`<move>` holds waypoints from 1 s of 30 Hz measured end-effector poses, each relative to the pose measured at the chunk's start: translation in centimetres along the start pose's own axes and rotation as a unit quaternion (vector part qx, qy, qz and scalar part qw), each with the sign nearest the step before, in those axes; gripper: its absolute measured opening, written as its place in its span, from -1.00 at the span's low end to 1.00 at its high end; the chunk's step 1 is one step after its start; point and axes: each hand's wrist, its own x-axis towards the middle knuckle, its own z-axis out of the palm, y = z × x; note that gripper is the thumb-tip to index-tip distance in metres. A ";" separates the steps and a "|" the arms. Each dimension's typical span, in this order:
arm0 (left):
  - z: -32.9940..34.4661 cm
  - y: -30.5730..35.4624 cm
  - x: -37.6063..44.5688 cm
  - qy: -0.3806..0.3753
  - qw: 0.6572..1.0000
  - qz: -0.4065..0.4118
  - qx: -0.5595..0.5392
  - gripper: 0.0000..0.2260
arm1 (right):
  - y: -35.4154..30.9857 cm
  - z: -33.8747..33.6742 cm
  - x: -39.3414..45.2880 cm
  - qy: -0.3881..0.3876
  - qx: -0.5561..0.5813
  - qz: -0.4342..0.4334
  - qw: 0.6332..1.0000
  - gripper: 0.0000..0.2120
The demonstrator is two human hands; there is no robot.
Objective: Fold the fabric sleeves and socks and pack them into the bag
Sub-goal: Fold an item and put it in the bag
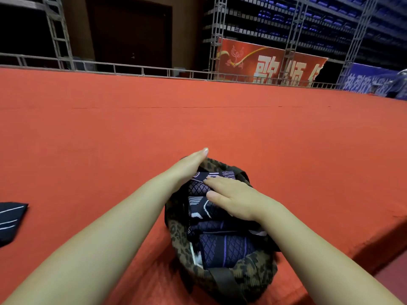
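Observation:
A leopard-print bag (179,236) stands open on the red surface in front of me. Inside it lie several folded dark navy fabric pieces with white and purple patterns (222,247). My left hand (190,165) rests flat along the bag's far left rim, fingers straight and together, and it may be touching the top piece. My right hand (233,198) lies palm down on the folded pieces inside the bag, fingers spread and pressing on them. Another folded dark piece with white stripes (11,221) lies on the surface at the far left.
The red cloth-covered surface (220,124) stretches wide ahead and drops off at an edge on the right (374,245). Metal railing and truss frames (211,40) stand behind it, with red and blue banners beyond.

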 end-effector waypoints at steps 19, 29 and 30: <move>0.5 5.3 2.5 -0.027 0.980 0.009 -0.199 -0.41 | 1.9 0.2 2.7 -0.053 0.084 0.155 0.983 -0.37; -5.5 -1.0 -4.6 -0.025 0.987 -0.028 -0.155 -0.37 | -1.9 -1.8 -0.7 0.093 0.097 0.054 0.989 -0.54; -6.3 -2.3 -6.0 -0.011 0.987 -0.042 -0.153 -0.39 | -3.1 -1.9 -0.8 0.102 0.094 0.037 0.990 -0.55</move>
